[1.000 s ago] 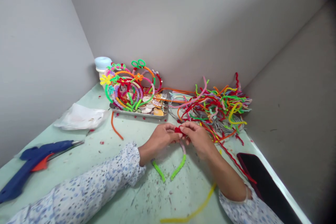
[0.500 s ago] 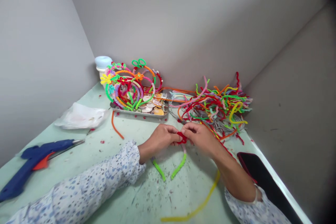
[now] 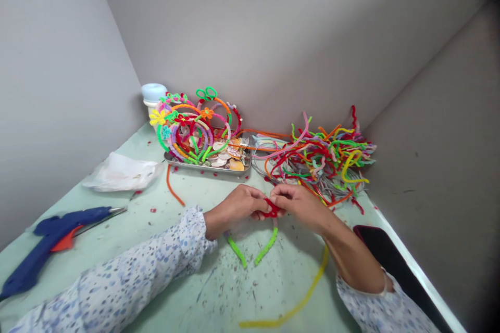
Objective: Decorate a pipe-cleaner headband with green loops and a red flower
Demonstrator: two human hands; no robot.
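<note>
Between my two hands is a bent red pipe cleaner, shaped into small loops. My left hand pinches its left side with thumb and fingers. On the other side my right hand grips it with thumb and forefinger. Under the hands lies a headband wrapped in pipe cleaner, with bright green ends toward me and a pale pink stretch above; its top is hidden by my hands. Closer to me a yellow pipe cleaner curves over the table, partly under my right forearm.
A metal tray holds finished headbands and cut pieces. Right of it lies a heap of coloured pipe cleaners. A blue glue gun and white plastic bag are at left, a phone at the right edge.
Both hands stay over the headband and have shifted only slightly. The red pipe cleaner has turned a little between the fingers, and its long tail near my right wrist no longer shows.
</note>
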